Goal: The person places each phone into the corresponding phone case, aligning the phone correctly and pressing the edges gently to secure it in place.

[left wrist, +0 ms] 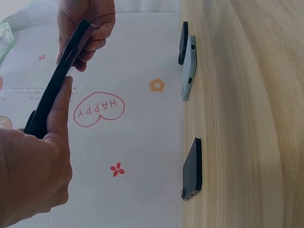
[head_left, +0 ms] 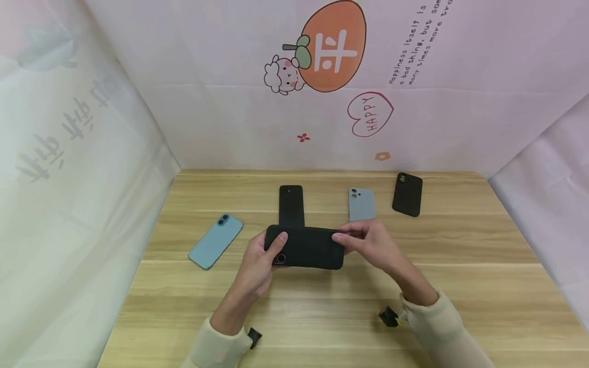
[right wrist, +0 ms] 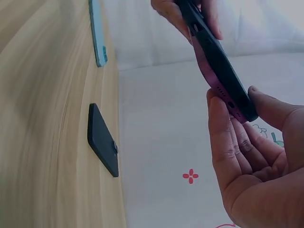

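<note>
Both hands hold a black phone case point(head_left: 307, 248) sideways above the table. A phone with a purple edge point(right wrist: 207, 71) shows along one side of the case in the right wrist view, partly standing out from it. My left hand point(head_left: 255, 263) grips the camera end, thumb across the case's back and fingers underneath. At the opposite end my right hand point(head_left: 374, 244) pinches the case and phone between thumb and fingers. Just behind them on the table lies a black phone or case point(head_left: 291, 205); the kind cannot be told.
A light blue phone point(head_left: 216, 242) lies slantwise at the left of the wooden table point(head_left: 322, 317). Farther right are a pale blue-grey phone or case point(head_left: 362, 203), partly behind the right hand, and a black phone case point(head_left: 407, 195). A white printed cloth point(head_left: 230, 128) encloses the table's back and sides.
</note>
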A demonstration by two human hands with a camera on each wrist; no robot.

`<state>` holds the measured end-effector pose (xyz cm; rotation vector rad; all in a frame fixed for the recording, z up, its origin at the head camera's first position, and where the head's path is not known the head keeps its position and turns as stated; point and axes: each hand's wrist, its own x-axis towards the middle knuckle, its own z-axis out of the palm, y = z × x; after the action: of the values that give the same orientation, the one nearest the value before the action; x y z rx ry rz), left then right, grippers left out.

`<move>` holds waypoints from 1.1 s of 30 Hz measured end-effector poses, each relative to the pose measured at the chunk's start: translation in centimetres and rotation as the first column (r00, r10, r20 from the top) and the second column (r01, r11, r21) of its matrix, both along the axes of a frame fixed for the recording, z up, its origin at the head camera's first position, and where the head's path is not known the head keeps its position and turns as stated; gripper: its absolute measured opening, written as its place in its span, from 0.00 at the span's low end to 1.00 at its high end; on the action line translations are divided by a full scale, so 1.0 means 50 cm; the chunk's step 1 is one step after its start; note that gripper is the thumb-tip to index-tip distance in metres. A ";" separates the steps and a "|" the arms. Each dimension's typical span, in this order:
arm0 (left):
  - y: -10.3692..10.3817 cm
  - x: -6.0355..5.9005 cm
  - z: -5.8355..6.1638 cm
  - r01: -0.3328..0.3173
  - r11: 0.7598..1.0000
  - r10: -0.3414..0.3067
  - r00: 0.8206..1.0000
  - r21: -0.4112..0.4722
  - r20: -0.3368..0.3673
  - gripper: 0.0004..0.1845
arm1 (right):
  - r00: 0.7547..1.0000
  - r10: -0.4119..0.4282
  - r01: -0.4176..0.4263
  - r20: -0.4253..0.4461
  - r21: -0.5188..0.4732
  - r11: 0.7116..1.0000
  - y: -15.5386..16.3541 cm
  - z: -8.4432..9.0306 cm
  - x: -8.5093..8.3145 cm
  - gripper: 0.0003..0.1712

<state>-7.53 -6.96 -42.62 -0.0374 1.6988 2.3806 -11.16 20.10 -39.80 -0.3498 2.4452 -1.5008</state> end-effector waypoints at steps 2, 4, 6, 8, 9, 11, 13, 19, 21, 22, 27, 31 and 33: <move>0.000 0.000 -0.002 0.001 1.000 -0.001 1.000 0.011 0.000 0.13 | 1.000 -0.004 0.005 0.008 -0.014 1.000 0.001 -0.004 -0.001 0.14; 0.000 0.000 -0.002 0.001 1.000 -0.001 1.000 0.018 0.001 0.13 | 1.000 -0.008 0.008 0.011 -0.026 1.000 0.003 -0.006 -0.001 0.14; 0.001 -0.001 -0.002 0.003 1.000 -0.003 1.000 0.025 0.002 0.13 | 1.000 -0.009 0.010 0.010 -0.040 0.999 0.004 -0.007 -0.001 0.13; 0.001 -0.001 -0.002 0.003 1.000 -0.003 1.000 0.031 0.003 0.13 | 1.000 -0.009 0.009 0.010 -0.060 0.998 0.004 -0.006 -0.001 0.12; 0.002 -0.001 -0.002 0.002 0.999 -0.002 1.000 0.034 0.004 0.13 | 1.000 -0.009 0.010 0.009 -0.069 0.998 0.004 -0.006 -0.001 0.11; 0.002 -0.001 -0.001 0.001 0.999 -0.001 1.000 0.041 0.007 0.13 | 1.000 -0.008 0.009 0.011 -0.091 0.996 0.004 -0.005 -0.001 0.11; 0.003 0.000 0.000 0.000 0.999 0.000 1.000 0.043 0.007 0.13 | 1.000 -0.009 0.010 0.015 -0.110 0.994 0.004 -0.005 -0.001 0.11; 0.004 -0.001 0.002 0.001 0.999 -0.002 1.000 0.050 0.004 0.14 | 1.000 -0.014 0.016 0.014 -0.152 0.988 0.004 -0.008 -0.002 0.11; 0.005 -0.001 0.001 0.004 0.999 -0.004 1.000 0.051 0.002 0.14 | 1.000 -0.014 0.017 0.017 -0.169 0.985 0.004 -0.010 -0.003 0.11; 0.005 -0.001 0.001 0.005 0.999 -0.005 1.000 0.052 0.003 0.14 | 1.000 -0.013 0.016 0.019 -0.180 0.984 0.003 -0.011 -0.004 0.11; 0.004 0.000 0.002 0.011 0.999 -0.011 1.000 0.050 -0.002 0.15 | 1.000 0.002 0.001 0.015 -0.220 0.976 0.004 -0.019 -0.007 0.10; 0.002 0.001 0.005 0.018 0.997 -0.019 1.000 0.069 0.012 0.14 | 1.000 0.012 -0.008 0.016 -0.227 0.974 0.004 -0.021 -0.008 0.10; 0.000 0.001 0.006 0.019 0.996 -0.022 0.999 0.083 0.030 0.13 | 1.000 0.018 -0.013 0.018 -0.216 0.976 0.004 -0.021 -0.008 0.10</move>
<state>-7.48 -6.96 -42.32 -0.0430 1.5777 2.4198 -11.56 20.30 -40.86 -0.3913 2.2627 -1.7595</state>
